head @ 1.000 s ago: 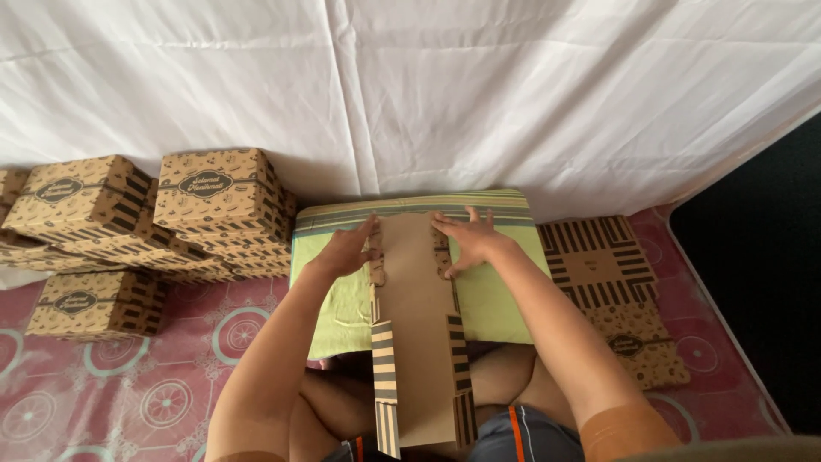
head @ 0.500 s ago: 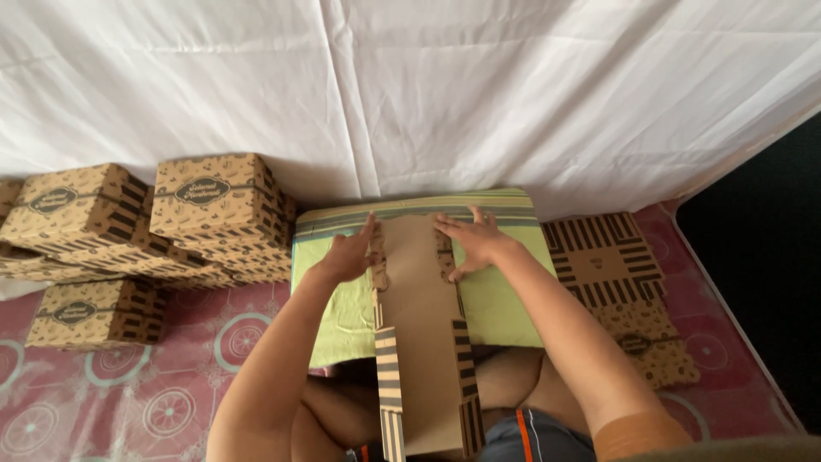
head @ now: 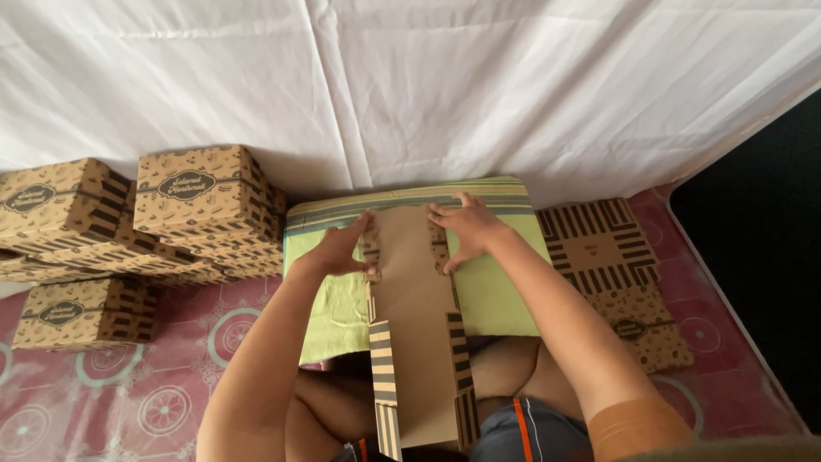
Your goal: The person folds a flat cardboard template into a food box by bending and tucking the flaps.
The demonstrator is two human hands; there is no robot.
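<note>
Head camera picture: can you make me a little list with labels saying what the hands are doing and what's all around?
Left hand: pressing the left edge of the long flat brown cardboard box blank
Right hand: flat on the blank's top right edge
Under the blank: green striped cushion
Left side: stacked brown patterned cardboard boxes
Right side: pile of flat unfolded box blanks
Floor: pink patterned mat
Behind: white cloth

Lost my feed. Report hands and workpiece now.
Left hand and right hand flat, pressing the long brown striped cardboard blank onto the green cushion. No grip closed. Nothing obstructing.
</note>
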